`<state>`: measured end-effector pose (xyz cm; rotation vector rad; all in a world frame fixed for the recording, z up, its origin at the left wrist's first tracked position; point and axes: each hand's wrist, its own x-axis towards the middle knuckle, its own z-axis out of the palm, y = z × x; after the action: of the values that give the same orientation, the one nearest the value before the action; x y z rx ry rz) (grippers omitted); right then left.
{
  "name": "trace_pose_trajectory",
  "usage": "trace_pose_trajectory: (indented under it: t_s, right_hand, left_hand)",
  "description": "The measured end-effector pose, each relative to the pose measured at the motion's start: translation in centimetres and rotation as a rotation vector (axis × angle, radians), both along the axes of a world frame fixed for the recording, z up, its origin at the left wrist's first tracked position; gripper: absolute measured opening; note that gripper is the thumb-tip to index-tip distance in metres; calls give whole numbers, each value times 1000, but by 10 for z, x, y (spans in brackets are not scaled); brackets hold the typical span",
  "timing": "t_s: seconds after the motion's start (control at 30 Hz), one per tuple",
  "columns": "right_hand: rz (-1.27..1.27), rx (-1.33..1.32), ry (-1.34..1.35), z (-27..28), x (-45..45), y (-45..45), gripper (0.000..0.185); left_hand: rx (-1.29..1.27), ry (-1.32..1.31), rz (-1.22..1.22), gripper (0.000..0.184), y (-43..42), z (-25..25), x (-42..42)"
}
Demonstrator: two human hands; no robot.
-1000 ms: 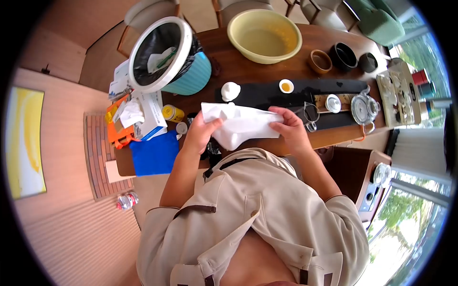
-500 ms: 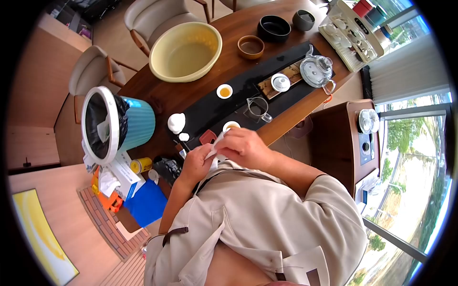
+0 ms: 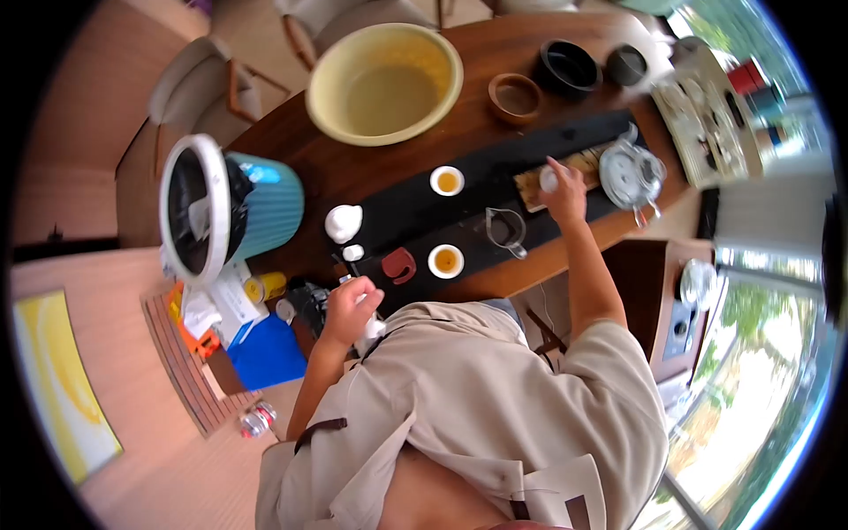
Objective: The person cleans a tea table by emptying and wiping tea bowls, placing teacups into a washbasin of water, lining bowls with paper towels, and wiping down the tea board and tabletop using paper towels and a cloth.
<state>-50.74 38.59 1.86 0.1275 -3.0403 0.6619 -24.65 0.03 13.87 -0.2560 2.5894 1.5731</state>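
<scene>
My left hand (image 3: 351,309) is closed near the table's front edge. A crumpled white tissue (image 3: 373,329) pokes out below its fingers. My right hand (image 3: 565,194) reaches over the black tea tray (image 3: 481,190), its fingers round a white gaiwan (image 3: 548,180) on a wooden board; the hand covers much of it. Left of that hand stands a glass pitcher (image 3: 505,231). Two white cups of amber tea, one farther back (image 3: 447,181) and one nearer (image 3: 446,261), sit on the tray. A reddish-brown piece (image 3: 399,265) and a white figurine (image 3: 344,223) lie near my left hand.
A glass teapot (image 3: 632,174) stands right of the gaiwan. Behind the tray are a large cream basin (image 3: 385,86), a brown bowl (image 3: 515,98) and a black bowl (image 3: 570,69). A blue lined bin (image 3: 265,203) stands at left, and a cream rack (image 3: 707,115) at far right.
My hands have come apart. The right one moved away to the gaiwan, while the left kept the tissue and stayed near my body. The whole view shifted, uncovering the nearer tea cup.
</scene>
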Motion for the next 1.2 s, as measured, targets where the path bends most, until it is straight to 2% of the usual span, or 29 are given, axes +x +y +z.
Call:
trace_pose_trajectory:
  t_s: [0.1, 0.13, 0.2, 0.27, 0.33, 0.37, 0.4, 0.43, 0.47, 0.5, 0.57, 0.6, 0.63, 0.67, 0.7, 0.73, 0.77, 0.8, 0.87, 0.9, 0.93, 1.0, 1.03, 1.07, 1.13, 1.2]
  right_hand:
    - [118, -64, 123, 42, 0, -26, 73]
    - [174, -67, 169, 74, 4, -44, 75]
    - [321, -168, 88, 150, 26, -98, 76]
    - [632, -260, 79, 212, 59, -153, 78]
    - [859, -321, -46, 248, 95, -204, 76]
    - [962, -302, -55, 253, 112, -227, 78]
    - [1071, -336, -123, 255, 126, -248, 82]
    - [1148, -327, -117, 255, 140, -269, 84]
    - [1223, -270, -78, 259, 153, -287, 84]
    - [1240, -334, 11, 258, 165, -305, 79]
    - [1269, -399, 98, 262, 178, -326, 75]
    - [1328, -417, 181, 268, 181, -335, 64]
    - [1384, -434, 264, 272, 184, -344, 53]
    - [1399, -436, 266, 270, 185, -355, 53]
    - [1422, -542, 85, 265, 186, -366, 43]
    - [1434, -642, -99, 259, 187, -376, 34]
    - [1427, -734, 42, 254, 189, -386, 22]
    - [1432, -735, 52, 249, 190, -393, 22]
    - [1049, -1209, -639, 242, 190, -404, 16]
    - [891, -1298, -703, 242, 184, -406, 17]
    - [706, -1520, -892, 251, 182, -405, 19]
    - [551, -1810, -1000, 251, 169, -397, 22]
    - [615, -1905, -1072, 242, 158, -391, 24]
    - [570, -1928, -1089, 240, 151, -381, 25]
    - [460, -1955, -1036, 235, 144, -360, 26]
    - [434, -1967, -990, 229, 140, -335, 26]
  left_hand:
    - [347, -48, 198, 12, 4, -10, 0]
    - [466, -55, 244, 21, 4, -12, -1]
    - [760, -132, 203, 47, 1, -4, -9]
    - [1053, -106, 149, 61, 4, 3, -17]
    - [1313, -33, 39, 76, -1, 24, -19]
    - [1385, -79, 64, 80, -3, 14, -18]
    - [1465, 71, -118, 84, -12, -4, -11]
    - [1458, 136, 92, 86, -10, 2, -3]
    - [1441, 215, 184, 89, -13, 14, 5]
    - [1416, 293, 276, 92, -17, 26, 14]
    - [1397, 388, 318, 96, -42, 38, 38]
    - [1475, 390, 479, 95, -46, 44, 48]
    - [1645, 454, 219, 93, -63, 19, 59]
    - [1793, 516, -62, 91, -82, -5, 67]
    - [1790, 530, -56, 91, -87, -2, 73]
    - [1573, 453, 168, 88, -91, 5, 78]
    - [1341, 372, 373, 86, -96, 16, 80]
    - [1336, 380, 368, 86, -101, 28, 81]
    - [1395, 410, 447, 83, -114, 53, 77]
    - [1425, 423, 459, 82, -127, 55, 73]
    - [1522, 411, 474, 79, -143, 59, 72]
    - [1447, 439, 445, 71, -181, 77, 64]
    - [1273, 415, 518, 63, -212, 79, 60]
    - [1099, 389, 582, 56, -242, 80, 51]
    - [482, 485, 762, 49, -264, 117, 18]
    - [-505, 370, 634, 58, -312, 94, -24]
